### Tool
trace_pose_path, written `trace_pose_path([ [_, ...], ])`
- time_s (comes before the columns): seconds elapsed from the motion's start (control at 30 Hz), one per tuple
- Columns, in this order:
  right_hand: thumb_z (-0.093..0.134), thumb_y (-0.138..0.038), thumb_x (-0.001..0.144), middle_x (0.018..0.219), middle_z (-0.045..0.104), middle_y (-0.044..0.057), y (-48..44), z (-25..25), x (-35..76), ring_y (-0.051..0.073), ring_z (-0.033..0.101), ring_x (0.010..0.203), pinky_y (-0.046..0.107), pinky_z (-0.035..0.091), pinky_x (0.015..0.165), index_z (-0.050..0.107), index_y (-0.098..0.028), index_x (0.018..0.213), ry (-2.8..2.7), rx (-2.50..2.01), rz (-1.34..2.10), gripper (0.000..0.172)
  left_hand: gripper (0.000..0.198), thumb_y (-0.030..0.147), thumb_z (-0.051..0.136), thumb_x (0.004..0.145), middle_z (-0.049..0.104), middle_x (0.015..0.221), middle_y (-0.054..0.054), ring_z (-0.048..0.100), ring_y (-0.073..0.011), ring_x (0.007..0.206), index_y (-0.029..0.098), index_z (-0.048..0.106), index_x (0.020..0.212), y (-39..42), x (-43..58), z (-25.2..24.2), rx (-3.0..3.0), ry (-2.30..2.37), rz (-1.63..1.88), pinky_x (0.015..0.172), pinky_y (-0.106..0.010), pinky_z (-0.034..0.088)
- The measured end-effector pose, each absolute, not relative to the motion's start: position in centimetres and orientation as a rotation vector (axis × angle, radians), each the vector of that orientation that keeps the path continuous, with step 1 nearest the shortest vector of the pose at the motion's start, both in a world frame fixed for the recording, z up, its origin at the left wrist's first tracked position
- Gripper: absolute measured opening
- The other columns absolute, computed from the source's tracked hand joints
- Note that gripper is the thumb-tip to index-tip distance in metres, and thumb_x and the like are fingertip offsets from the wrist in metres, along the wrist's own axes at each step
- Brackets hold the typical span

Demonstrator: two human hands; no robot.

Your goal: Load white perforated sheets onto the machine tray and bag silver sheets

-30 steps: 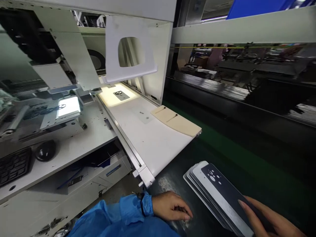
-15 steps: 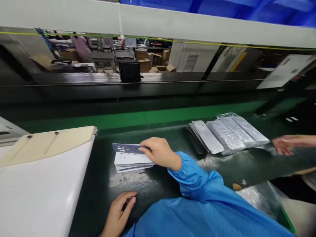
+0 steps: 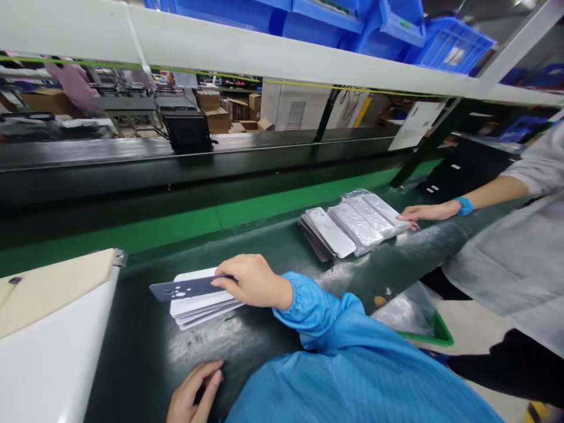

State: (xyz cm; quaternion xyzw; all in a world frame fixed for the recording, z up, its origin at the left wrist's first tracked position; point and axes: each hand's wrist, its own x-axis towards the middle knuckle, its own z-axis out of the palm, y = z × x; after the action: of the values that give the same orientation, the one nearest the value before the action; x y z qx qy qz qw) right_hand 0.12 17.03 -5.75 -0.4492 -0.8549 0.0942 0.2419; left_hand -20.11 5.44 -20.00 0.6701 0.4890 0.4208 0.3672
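Observation:
My right hand [image 3: 253, 281] is closed on the end of a dark phone back panel [image 3: 185, 288] with small camera holes. The panel is tilted above a stack of pale phone back panels [image 3: 202, 317] lying on the dark work surface. Part of the stack is hidden behind the hand and the dark panel. Low in the view, my left hand [image 3: 194, 393] rests near the front edge, thumb and forefinger apart, holding nothing. To the right lies another stack of phone back panels [image 3: 332, 234], beside several plastic-wrapped bundles [image 3: 363, 220].
A co-worker's hand [image 3: 425, 212] touches the wrapped bundles at the right. A white machine chute [image 3: 48, 376] borders the left side. A green bin [image 3: 434, 338] with clear plastic bags stands at lower right. Blue bins [image 3: 326, 17] sit on the shelf above.
My view has swung to the right. The co-worker's hand has reached the wrapped bundles. My right hand still grips the dark panel, now tilted differently over the stack.

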Motion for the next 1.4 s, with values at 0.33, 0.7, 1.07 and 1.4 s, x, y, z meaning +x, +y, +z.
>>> trace_pose_path([
  [0.33, 0.052, -0.014, 0.091, 0.091, 0.072, 0.005, 16.0, -8.2, 1.5, 0.018, 0.063, 0.087, 0.032, 0.05, 0.079, 0.068, -0.018, 0.094, -2.227, -0.817, -0.189, 0.016, 0.028, 0.035, 0.051, 0.091, 0.074, 0.084, -0.007, 0.069, -0.0144, 0.075, 0.019, 0.073, 0.092, 5.2, -20.2, -19.0, 1.825, 1.251, 0.964, 0.071, -0.024, 0.057],
  [0.7, 0.06, -0.01, 0.085, 0.085, 0.072, 0.004, 15.8, -8.2, 1.0, 0.017, 0.065, 0.077, 0.031, 0.053, 0.074, 0.067, -0.018, 0.09, -2.194, -0.731, -0.24, 0.012, 0.028, 0.033, 0.049, 0.093, 0.071, 0.078, -0.006, 0.065, -0.0139, 0.073, 0.016, 0.071, 0.095, 5.2, -20.1, -19.1, 1.823, 1.238, 0.932, 0.07, -0.024, 0.051],
  [1.07, 0.044, 0.005, 0.084, 0.12, 0.064, 0.016, 17.0, -2.5, -10.2, 0.023, 0.059, 0.115, 0.035, 0.054, 0.094, 0.057, -0.005, 0.123, -2.313, -0.109, -0.04, 0.043, 0.026, 0.026, 0.055, 0.089, 0.075, 0.092, -0.011, 0.069, -0.0155, 0.084, 0.011, 0.071, 0.103, 6.2, -20.5, -19.2, 1.835, 1.194, 0.877, 0.08, -0.024, 0.052],
  [1.4, 0.048, -0.02, 0.094, 0.136, 0.051, 0.021, 16.2, -4.3, -21.0, 0.035, 0.051, 0.124, 0.054, 0.047, 0.101, 0.055, -0.004, 0.13, -2.852, -0.172, -0.107, 0.041, 0.026, 0.021, 0.059, 0.087, 0.074, 0.101, -0.012, 0.07, -0.0175, 0.092, 0.009, 0.07, 0.107, 6.6, -20.9, -19.9, 1.777, 1.122, 0.828, 0.083, -0.021, 0.053],
])
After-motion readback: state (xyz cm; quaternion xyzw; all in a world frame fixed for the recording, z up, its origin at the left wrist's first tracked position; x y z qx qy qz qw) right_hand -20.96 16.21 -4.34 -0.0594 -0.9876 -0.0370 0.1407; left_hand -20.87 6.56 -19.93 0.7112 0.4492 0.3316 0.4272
